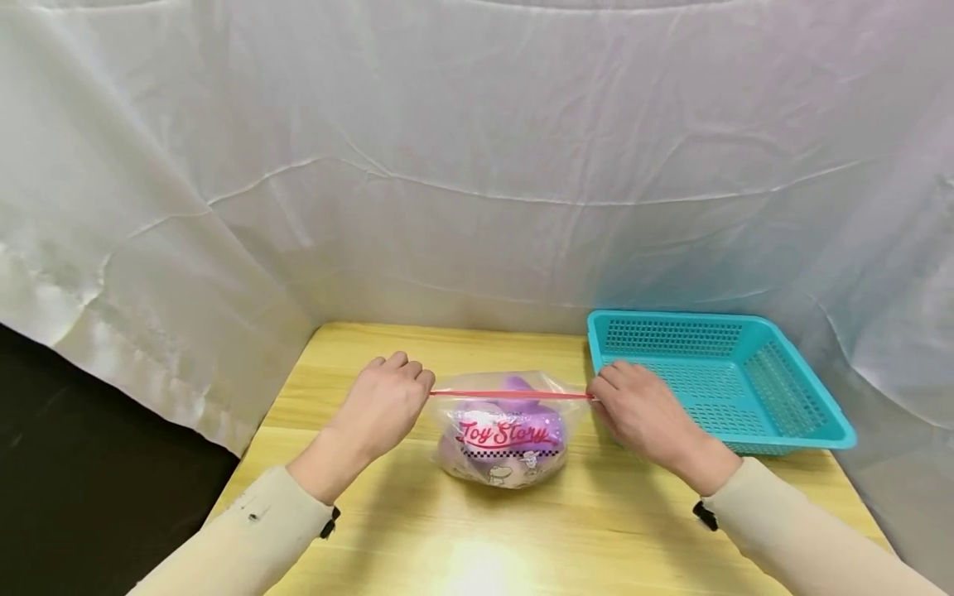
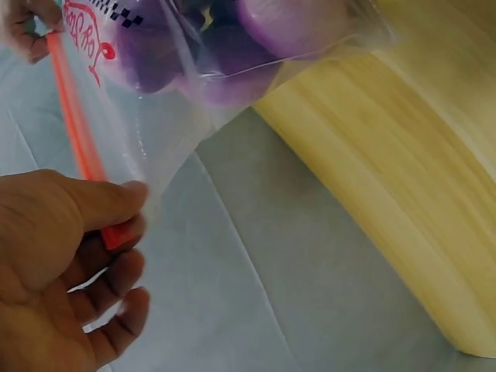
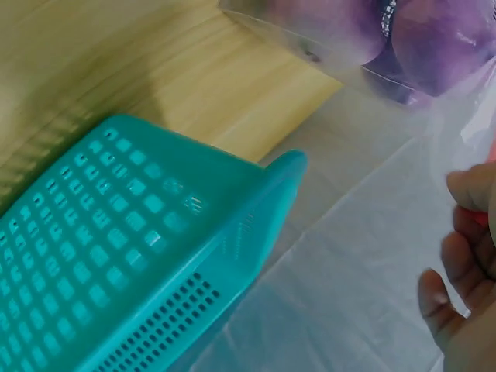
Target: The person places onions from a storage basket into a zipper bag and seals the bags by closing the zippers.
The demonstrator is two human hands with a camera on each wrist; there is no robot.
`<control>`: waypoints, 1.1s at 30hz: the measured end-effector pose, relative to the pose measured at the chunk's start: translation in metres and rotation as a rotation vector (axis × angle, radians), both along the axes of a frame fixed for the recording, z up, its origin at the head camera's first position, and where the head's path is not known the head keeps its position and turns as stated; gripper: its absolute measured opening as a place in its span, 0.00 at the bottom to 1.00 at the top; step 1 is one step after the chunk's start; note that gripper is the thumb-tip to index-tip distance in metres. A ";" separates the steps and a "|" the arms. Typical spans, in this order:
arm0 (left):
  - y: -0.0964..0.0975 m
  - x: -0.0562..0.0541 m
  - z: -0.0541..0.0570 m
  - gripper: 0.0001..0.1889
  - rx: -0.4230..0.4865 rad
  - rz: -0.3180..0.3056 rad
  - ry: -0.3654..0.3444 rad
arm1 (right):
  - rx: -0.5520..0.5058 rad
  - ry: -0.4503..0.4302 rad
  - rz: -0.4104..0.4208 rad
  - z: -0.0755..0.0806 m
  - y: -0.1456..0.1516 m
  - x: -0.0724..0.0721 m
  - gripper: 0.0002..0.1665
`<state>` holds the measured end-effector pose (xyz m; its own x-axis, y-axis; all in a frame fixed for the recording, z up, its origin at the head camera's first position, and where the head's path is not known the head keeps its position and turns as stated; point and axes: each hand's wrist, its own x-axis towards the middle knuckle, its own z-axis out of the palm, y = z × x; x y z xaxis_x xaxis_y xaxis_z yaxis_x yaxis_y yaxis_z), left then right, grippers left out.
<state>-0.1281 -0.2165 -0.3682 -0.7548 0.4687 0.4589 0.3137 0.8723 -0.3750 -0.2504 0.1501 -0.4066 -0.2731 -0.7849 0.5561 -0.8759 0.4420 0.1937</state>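
A clear zip bag (image 1: 507,473) with red "Toy Story" lettering and a red strip along its top holds several rounded purple things (image 2: 298,23), whose kind I cannot tell. My left hand (image 1: 389,406) pinches the strip's left end between thumb and forefinger. At its right end, my right hand (image 1: 643,411) pinches the strip likewise. Between the two hands the strip (image 1: 514,395) is stretched straight. In the left wrist view the thumb lies over the strip's end, with the other fingers loosely bent.
A turquoise perforated basket (image 1: 808,377) stands at the back right of the wooden table (image 1: 477,530), close to my right hand. Pale cloth (image 1: 477,165) hangs behind the table and along its sides. A dark area (image 1: 89,463) lies at the far left.
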 end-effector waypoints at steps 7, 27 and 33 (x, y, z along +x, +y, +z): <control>-0.003 0.007 -0.008 0.06 0.060 -0.018 0.070 | -0.053 0.068 0.025 -0.004 0.008 0.008 0.21; -0.008 0.028 -0.029 0.28 1.654 0.235 -0.884 | -0.249 0.214 0.130 -0.024 0.008 0.012 0.17; -0.001 0.023 -0.034 0.17 1.738 0.209 -0.822 | -0.248 -0.133 -0.016 -0.025 0.015 0.022 0.11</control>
<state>-0.1046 -0.2178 -0.4025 -0.9699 -0.1516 -0.1906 -0.2084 0.1115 0.9717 -0.2282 0.1650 -0.4312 -0.3678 -0.6245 0.6890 -0.8790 0.4752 -0.0385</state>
